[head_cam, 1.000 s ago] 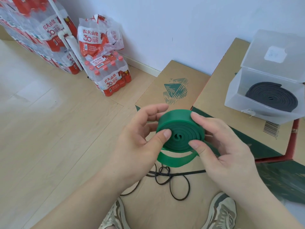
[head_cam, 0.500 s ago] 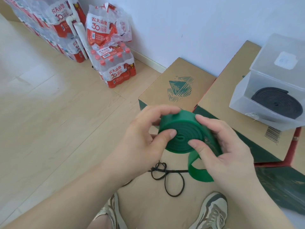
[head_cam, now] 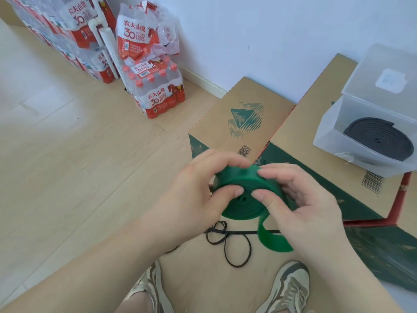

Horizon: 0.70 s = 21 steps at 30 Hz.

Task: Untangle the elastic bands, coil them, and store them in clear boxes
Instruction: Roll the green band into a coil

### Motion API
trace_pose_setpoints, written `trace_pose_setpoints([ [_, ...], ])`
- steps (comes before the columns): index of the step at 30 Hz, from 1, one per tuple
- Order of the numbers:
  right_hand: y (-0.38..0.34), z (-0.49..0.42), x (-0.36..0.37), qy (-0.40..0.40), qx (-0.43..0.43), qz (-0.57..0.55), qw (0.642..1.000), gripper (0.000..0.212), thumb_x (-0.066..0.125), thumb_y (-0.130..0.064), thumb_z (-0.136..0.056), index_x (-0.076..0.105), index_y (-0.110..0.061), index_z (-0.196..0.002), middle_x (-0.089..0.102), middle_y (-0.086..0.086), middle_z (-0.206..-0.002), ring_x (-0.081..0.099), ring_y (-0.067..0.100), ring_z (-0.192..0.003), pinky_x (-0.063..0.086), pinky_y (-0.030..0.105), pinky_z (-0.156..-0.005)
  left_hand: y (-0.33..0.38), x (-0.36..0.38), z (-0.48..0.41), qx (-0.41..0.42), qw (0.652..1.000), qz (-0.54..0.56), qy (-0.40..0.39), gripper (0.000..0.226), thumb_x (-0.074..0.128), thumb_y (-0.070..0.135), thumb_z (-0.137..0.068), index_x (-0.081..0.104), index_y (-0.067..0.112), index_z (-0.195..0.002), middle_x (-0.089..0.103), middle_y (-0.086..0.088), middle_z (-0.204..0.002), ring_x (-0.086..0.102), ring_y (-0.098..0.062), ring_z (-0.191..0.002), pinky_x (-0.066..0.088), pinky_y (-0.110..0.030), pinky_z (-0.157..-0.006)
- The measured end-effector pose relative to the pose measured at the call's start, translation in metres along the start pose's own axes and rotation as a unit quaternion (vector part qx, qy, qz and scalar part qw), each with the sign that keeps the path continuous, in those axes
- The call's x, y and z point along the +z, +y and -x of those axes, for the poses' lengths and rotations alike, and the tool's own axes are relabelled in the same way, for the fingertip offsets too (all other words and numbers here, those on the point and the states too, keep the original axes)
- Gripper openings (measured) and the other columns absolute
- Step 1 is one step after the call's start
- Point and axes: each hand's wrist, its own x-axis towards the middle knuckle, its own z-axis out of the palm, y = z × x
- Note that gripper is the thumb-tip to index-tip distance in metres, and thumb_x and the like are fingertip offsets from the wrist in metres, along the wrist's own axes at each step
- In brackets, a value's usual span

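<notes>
Two surfaces fill most of the view: the wooden floor (head_cam: 67, 177) from seven to ten o'clock, and a flat cardboard sheet (head_cam: 203, 281) at six, cut off by the lower edge. A left carton (head_cam: 248, 114) lies at twelve o'clock, and a right carton (head_cam: 316, 141) at two runs behind the clear box. The shrink-wrapped bottle packs (head_cam: 158, 86) at eleven are cropped at the top. At three o'clock the clear box (head_cam: 327, 132) stands on the right carton with its lid raised. Its right side is out of frame, and inside lies a coiled black band (head_cam: 381, 141).

At centre, the left hand (head_cam: 191, 195) curls its fingers over the top of the green band (head_cam: 243, 206), thumb pressed on the coil's face. The right hand (head_cam: 304, 206) pinches the coil's right side between thumb and forefinger, hiding that side. A blurred loose tail (head_cam: 273, 240) hangs at five o'clock. Below it, a thin black band (head_cam: 237, 247) lies looped on the sheet, its right end hidden behind the tail. Two shoes (head_cam: 291, 288) are cropped at six.
</notes>
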Motion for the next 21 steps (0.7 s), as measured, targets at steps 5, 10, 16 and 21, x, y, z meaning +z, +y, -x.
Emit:
trace_pose_setpoints([
  [5,-0.005,0.000,-0.002,0.013,0.016,0.000,1.000,0.050,0.081,-0.006,-0.084,0.069,-0.039,-0.120,0.073,-0.015,-0.115,0.069,0.016,-0.115,0.053,0.017,-0.095,0.003,0.000,-0.002,-0.049,0.990,0.125,0.030,0.040,0.070,-0.001,-0.093,0.069,0.032,-0.115,0.068,0.011,-0.114,0.062,-0.015,-0.108,0.062,-0.027,-0.073],
  [10,-0.006,0.001,0.002,0.029,0.012,0.000,1.000,0.048,0.078,-0.001,-0.085,0.068,-0.038,-0.114,0.073,-0.018,-0.109,0.071,0.011,-0.107,0.051,0.010,-0.090,0.005,0.001,-0.002,-0.063,0.993,0.100,0.019,0.044,0.066,0.000,-0.094,0.063,0.039,-0.113,0.068,0.015,-0.112,0.063,-0.009,-0.111,0.063,-0.030,-0.079],
  [16,0.000,0.000,0.002,-0.031,-0.039,0.076,0.996,0.041,0.075,0.010,-0.085,0.073,-0.022,-0.111,0.072,-0.013,-0.110,0.067,0.010,-0.109,0.047,0.011,-0.091,0.003,-0.001,-0.001,-0.042,0.998,-0.019,-0.031,0.037,0.080,0.014,-0.084,0.062,0.036,-0.106,0.070,0.012,-0.101,0.068,-0.014,-0.097,0.061,-0.039,-0.083],
  [21,-0.003,0.001,-0.005,-0.077,0.006,0.022,0.997,0.040,0.076,-0.002,-0.087,0.067,-0.034,-0.110,0.072,-0.013,-0.109,0.069,0.017,-0.108,0.056,0.028,-0.092,0.008,-0.013,-0.003,-0.119,0.986,0.105,-0.055,0.037,0.089,0.004,-0.076,0.072,0.029,-0.096,0.074,0.014,-0.090,0.072,-0.019,-0.081,0.066,-0.038,-0.070],
])
